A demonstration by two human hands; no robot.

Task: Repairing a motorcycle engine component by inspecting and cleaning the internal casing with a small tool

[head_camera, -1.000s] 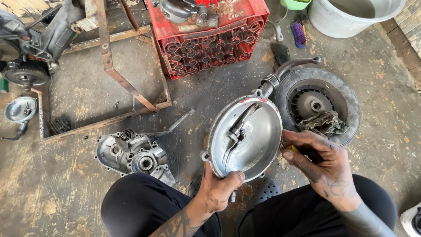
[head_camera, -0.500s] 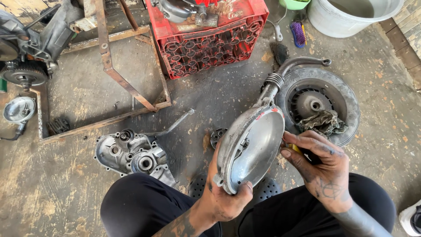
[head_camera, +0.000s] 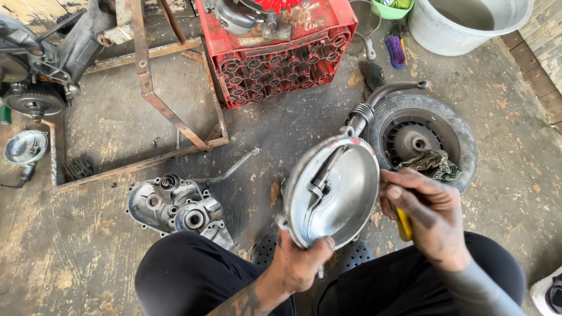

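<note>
The left hand (head_camera: pixel 301 263) pinches the lower rim of a round metal cover (head_camera: pixel 335 190), tilted above the knees. The right hand (head_camera: pixel 427 216), fingers curled around a yellow-handled tool (head_camera: pixel 404 224), steadies its edge; greasy fingers could let it slip onto the concrete floor (head_camera: pixel 281 126) or the wheel (head_camera: pixel 424 140) beyond.

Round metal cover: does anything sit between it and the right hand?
Nothing visible does. The right hand, gripping a yellow-handled tool, is right at the rim of the round metal cover, which the left hand holds from below.
</note>
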